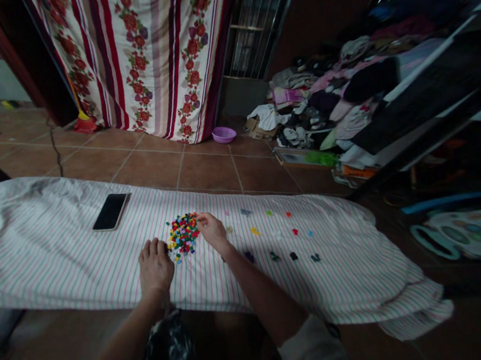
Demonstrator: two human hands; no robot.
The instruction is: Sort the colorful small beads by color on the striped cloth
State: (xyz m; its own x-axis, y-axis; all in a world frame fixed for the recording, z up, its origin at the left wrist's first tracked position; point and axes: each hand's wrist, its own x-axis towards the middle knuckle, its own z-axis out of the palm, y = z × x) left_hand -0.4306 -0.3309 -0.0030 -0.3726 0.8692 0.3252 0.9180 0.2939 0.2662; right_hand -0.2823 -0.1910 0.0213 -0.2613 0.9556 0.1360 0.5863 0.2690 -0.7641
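Note:
A pile of small multicoloured pieces [183,233] lies on the striped cloth [210,289]. At its right edge is my right hand [211,229], thumb and fingers pinched together; anything between the fingertips is too small to make out. My left hand [156,266] rests palm down on the cloth at the pile's left edge, fingers slightly spread. Right of the pile lie small single-colour groups, among them a yellow group [255,231], a red group [295,232], a dark green group [275,256] and a black group [293,256]. My right forearm partly covers the cloth near them.
A phone [112,211] lies on the cloth left of the pile. Beyond it, on the tiled floor, are a purple basin [224,134], a floral curtain [138,58] and a broom [84,123]. Heaped clothes [326,93] fill the back right.

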